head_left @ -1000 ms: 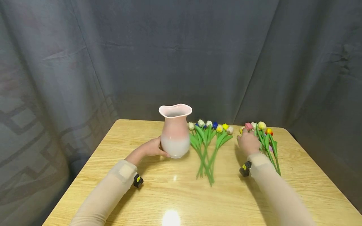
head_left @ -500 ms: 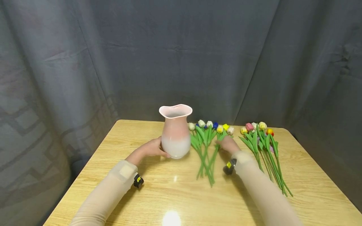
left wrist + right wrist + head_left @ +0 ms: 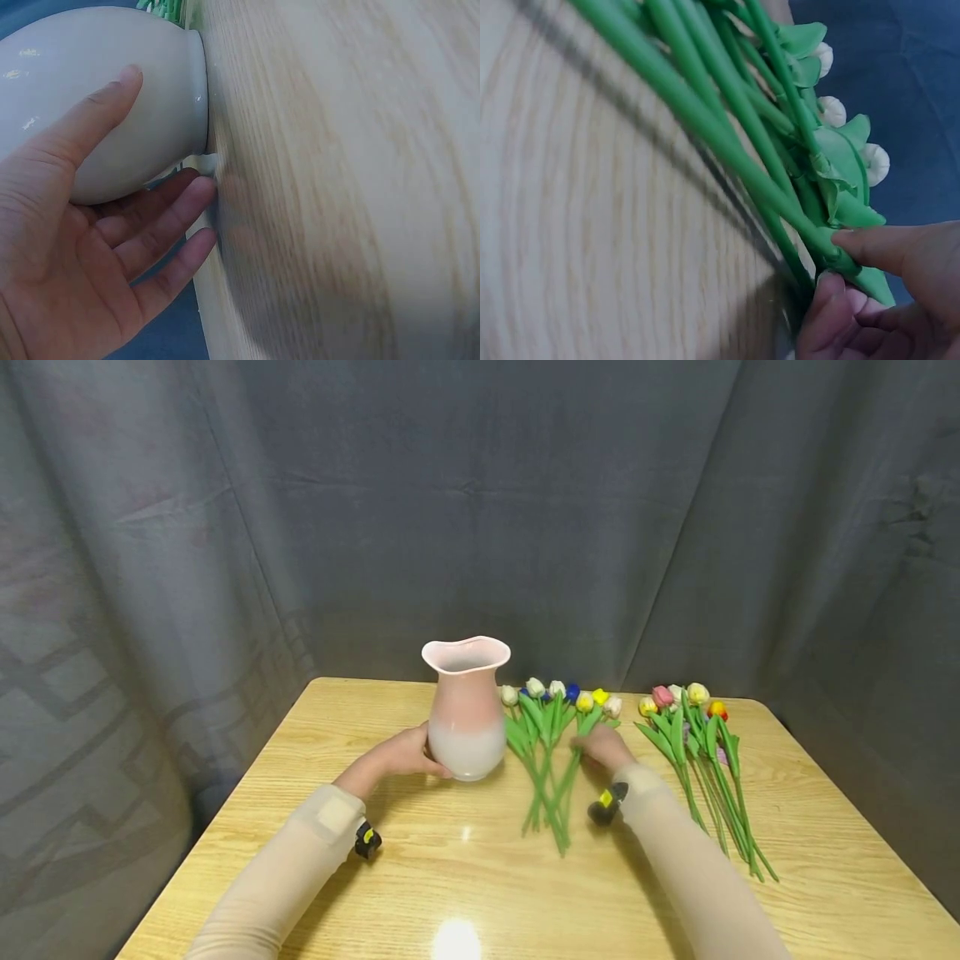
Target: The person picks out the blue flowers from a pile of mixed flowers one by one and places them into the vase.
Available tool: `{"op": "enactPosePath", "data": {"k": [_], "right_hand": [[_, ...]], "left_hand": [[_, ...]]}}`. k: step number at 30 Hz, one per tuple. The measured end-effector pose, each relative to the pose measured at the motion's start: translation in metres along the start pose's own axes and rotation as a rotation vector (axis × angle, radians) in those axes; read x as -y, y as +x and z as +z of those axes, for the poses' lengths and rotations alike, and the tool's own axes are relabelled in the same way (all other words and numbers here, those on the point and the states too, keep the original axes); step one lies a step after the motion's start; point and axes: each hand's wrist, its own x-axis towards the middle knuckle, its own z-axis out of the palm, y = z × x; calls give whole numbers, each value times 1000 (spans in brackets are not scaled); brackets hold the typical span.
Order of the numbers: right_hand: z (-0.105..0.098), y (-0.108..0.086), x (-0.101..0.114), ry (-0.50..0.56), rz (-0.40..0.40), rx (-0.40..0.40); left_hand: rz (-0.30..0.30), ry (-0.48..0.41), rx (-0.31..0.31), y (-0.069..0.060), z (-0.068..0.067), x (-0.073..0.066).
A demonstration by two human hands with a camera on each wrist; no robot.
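Note:
A pink-and-white vase (image 3: 467,718) stands upright at the middle of the table. My left hand (image 3: 405,752) rests against its lower left side, the thumb along the white body (image 3: 90,82) in the left wrist view, the other fingers curved around beneath the bulge. To the vase's right lies a bunch of tulips (image 3: 550,718) with white, blue and yellow heads and crossed green stems. My right hand (image 3: 606,748) is at the right part of this bunch. In the right wrist view, its thumb and fingers (image 3: 847,300) pinch a green stem (image 3: 750,169).
A second bunch of tulips (image 3: 701,752), with pink, white, yellow and orange-red heads, lies on the right side of the wooden table (image 3: 360,893). Grey curtains (image 3: 480,527) hang behind the table and at both sides.
My right hand has moved left from the right-hand bunch to the bunch beside the vase and now pinches a stem there. The left hand and the vase have stayed put.

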Motion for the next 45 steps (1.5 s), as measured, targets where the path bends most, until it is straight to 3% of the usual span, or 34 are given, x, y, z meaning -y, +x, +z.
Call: {"op": "enactPosePath", "data": {"k": [9, 17, 25, 32, 38, 45], "right_hand": [[-14, -9, 6, 128, -52, -93], [-52, -23, 31, 156, -152, -265], [-95, -44, 50, 18, -235, -468], [-116, -48, 47, -146, -218, -613], [-130, -38, 17, -207, -134, -604], [-139, -36, -13, -223, 26, -495]], "left_hand": [[19, -3, 8, 0, 0, 0], [15, 3, 6, 1, 0, -2], [13, -3, 9, 2, 0, 1], [22, -8, 18, 3, 0, 2], [21, -6, 13, 3, 0, 3], [24, -1, 19, 3, -1, 3]]}}
